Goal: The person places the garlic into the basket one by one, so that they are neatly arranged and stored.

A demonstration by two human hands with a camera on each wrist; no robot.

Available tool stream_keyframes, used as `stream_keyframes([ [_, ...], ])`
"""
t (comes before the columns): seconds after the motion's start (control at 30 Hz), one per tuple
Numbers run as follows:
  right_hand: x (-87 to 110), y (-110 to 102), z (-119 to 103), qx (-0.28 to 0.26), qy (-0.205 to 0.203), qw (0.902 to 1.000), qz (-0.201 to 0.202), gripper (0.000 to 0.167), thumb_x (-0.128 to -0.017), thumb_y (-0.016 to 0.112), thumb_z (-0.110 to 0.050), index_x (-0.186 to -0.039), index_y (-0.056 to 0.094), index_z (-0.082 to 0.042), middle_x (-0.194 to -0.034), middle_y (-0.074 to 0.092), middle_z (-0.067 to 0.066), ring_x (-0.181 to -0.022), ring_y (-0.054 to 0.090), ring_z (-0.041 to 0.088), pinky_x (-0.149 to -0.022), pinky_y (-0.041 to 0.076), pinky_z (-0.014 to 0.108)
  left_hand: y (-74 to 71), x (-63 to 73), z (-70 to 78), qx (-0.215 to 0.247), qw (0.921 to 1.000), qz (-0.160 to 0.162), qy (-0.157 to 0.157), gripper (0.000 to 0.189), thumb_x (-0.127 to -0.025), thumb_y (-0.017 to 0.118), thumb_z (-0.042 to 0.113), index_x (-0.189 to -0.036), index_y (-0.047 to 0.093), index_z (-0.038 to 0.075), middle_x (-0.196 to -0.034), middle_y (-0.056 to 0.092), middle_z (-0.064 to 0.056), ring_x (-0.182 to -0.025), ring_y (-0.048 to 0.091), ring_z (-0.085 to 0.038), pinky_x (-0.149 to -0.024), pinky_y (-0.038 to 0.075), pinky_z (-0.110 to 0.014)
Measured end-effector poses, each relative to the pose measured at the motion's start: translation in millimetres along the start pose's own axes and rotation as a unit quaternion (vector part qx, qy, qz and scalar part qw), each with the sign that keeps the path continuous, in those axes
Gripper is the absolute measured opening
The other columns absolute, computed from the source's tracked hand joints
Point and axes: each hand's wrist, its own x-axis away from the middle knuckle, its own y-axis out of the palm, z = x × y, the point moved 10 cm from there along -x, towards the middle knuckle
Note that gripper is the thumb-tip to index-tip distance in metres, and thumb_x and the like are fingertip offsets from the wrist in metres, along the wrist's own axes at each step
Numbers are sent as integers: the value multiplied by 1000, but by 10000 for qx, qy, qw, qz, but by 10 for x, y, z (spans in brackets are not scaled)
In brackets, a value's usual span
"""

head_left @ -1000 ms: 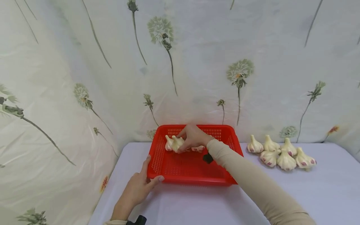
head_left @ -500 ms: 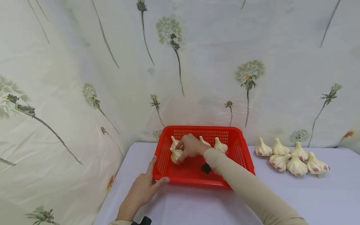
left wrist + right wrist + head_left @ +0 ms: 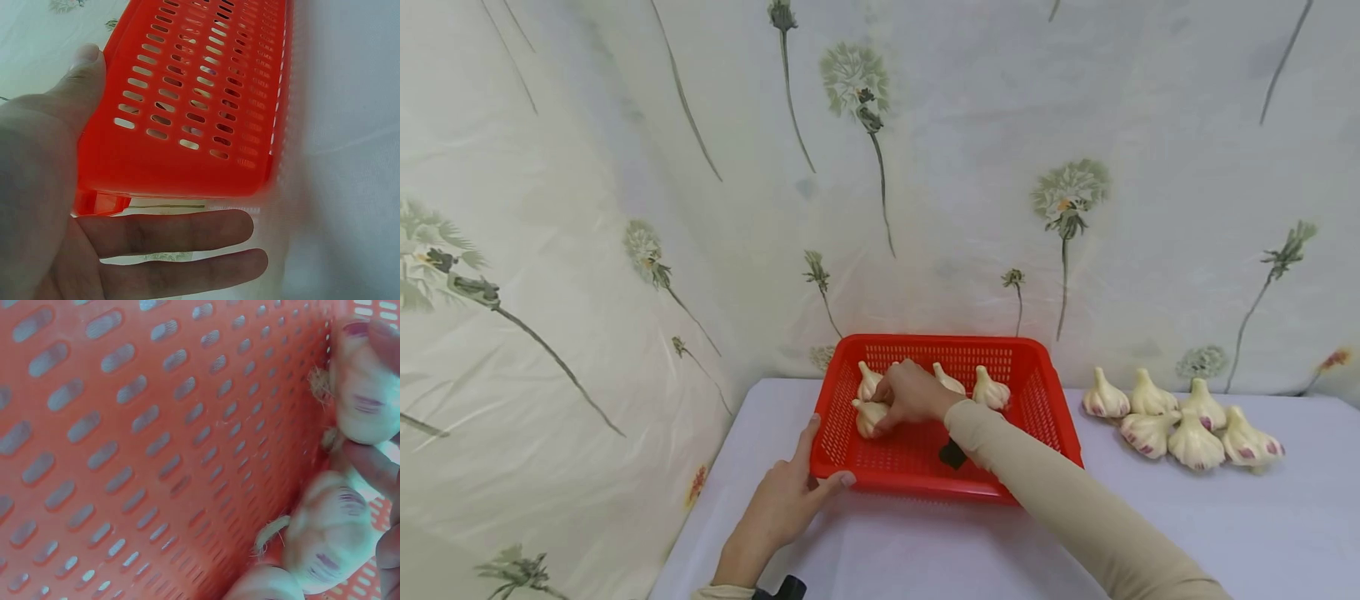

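Observation:
A red perforated plastic basket (image 3: 925,486) sits on the table. My right hand (image 3: 917,393) reaches into its left half and pinches a garlic bulb (image 3: 868,418). In the right wrist view, fingers touch that garlic bulb (image 3: 362,394) on two sides, beside more bulbs (image 3: 331,531) in the basket. Other garlic bulbs (image 3: 991,388) stand along the basket's back, partly behind the right hand. My left hand (image 3: 782,500) rests against the front left corner, thumb on the front rim. Two of its fingers (image 3: 181,231) show straight in the left wrist view.
Several more garlic bulbs (image 3: 1195,442) stand in two rows on the white tablecloth (image 3: 1262,517), right of the basket. A flower-printed sheet (image 3: 940,167) hangs behind and at the left of the table.
My right hand has brought its garlic bulb nearer the basket's front, uncovering bulbs at the back. The head view has turned slightly left. The left hand stays at the corner.

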Motion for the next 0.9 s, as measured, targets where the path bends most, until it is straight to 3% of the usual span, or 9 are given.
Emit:
stream_keyframes([
  [0.3, 16, -17, 5, 90, 103, 9999, 36, 35, -71, 100, -34, -99, 88, -17, -81, 80, -10, -73, 62, 4, -69, 53, 26, -3, 13, 7, -17, 10000, 37, 84, 106, -91, 69, 71, -170, 23, 18, -71, 58, 1, -68, 55, -16, -60, 47, -31],
  [0.53, 21, -67, 21, 133, 37, 9999, 103, 20, -72, 100, -32, -75, 84, -20, -62, 67, -16, -61, 46, 4, -57, 41, 23, -16, -15, 43, -56, 9998, 95, 193, 106, -91, 69, 71, -170, 23, 18, -71, 58, 1, -66, 55, -16, -59, 46, -31],
  [0.63, 30, -68, 18, 165, -42, 9998, 86, 21, -73, 99, -31, -70, 81, -21, -62, 67, -15, -62, 47, 3, -58, 43, 23, -3, -11, 45, -40, 9999, 50, 139, 106, -90, 69, 71, -170, 23, 18, -71, 58, 1, -66, 55, -16, -58, 46, -30],
  [0.9, 34, -59, 41, 95, 65, 9998, 131, 17, -75, 97, -29, -84, 87, -20, -78, 79, -10, -67, 62, 3, -67, 53, 24, -14, 11, 42, -9, 9999, 73, 150, 105, -91, 70, 69, -169, 24, 17, -71, 59, 1, -67, 56, -17, -60, 47, -32],
])
